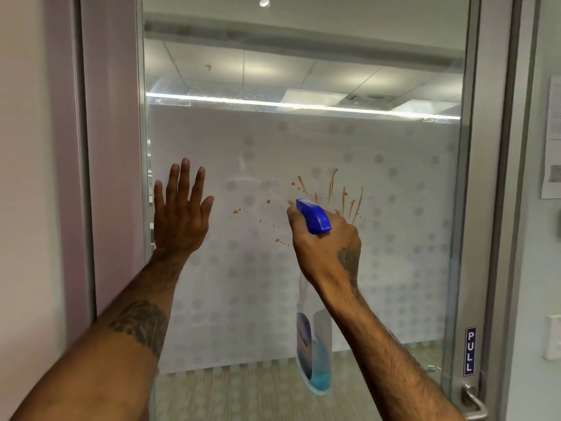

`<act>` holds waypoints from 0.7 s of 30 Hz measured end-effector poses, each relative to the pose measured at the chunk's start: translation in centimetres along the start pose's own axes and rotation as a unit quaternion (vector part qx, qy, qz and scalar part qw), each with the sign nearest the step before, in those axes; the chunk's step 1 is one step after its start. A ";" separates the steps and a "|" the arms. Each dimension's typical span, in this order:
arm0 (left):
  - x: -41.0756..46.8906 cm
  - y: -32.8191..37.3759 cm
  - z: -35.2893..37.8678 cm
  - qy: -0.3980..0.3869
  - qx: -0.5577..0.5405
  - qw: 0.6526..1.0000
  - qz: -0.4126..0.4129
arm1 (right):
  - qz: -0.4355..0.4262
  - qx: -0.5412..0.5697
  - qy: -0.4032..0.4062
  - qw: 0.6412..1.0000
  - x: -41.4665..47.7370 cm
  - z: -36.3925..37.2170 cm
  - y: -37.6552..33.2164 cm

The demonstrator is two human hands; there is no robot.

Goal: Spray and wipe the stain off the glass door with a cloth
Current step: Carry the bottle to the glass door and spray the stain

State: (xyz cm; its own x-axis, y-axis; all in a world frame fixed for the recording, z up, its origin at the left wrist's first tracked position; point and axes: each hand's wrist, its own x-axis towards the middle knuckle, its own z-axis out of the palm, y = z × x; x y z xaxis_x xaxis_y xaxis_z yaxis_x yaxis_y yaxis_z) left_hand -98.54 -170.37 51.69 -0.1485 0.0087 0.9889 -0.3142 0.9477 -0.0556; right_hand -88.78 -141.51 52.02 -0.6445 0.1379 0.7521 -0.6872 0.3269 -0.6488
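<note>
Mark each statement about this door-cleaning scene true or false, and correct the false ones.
1. The right hand grips a spray bottle with a blue head. True.
2. The left hand holds a cloth. False: it is open and empty, fingers spread.
3. The stain on the glass door is orange. True.
4. The bottle is full of liquid. False: blue liquid shows only at the bottom.
5. A sign near the door handle reads PUSH. False: it reads PULL.
</note>
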 end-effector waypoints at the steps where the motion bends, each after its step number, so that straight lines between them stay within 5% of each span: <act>1: 0.0 0.0 0.0 0.000 0.000 1.000 0.000 | 0.007 0.003 0.003 1.000 0.0 -0.3 0.1; 21: -0.2 -0.1 -0.1 0.017 -0.023 1.000 0.010 | 0.104 -0.016 0.149 0.983 3.0 -8.5 5.2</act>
State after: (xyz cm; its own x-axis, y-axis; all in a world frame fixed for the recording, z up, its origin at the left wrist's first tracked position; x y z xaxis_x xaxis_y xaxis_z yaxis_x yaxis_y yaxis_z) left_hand -98.36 -170.37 51.50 -0.1218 0.0372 0.9919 -0.2689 0.9607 -0.0691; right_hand -91.43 -131.51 51.92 -0.6399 0.4721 0.6063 -0.5366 0.2903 -0.7923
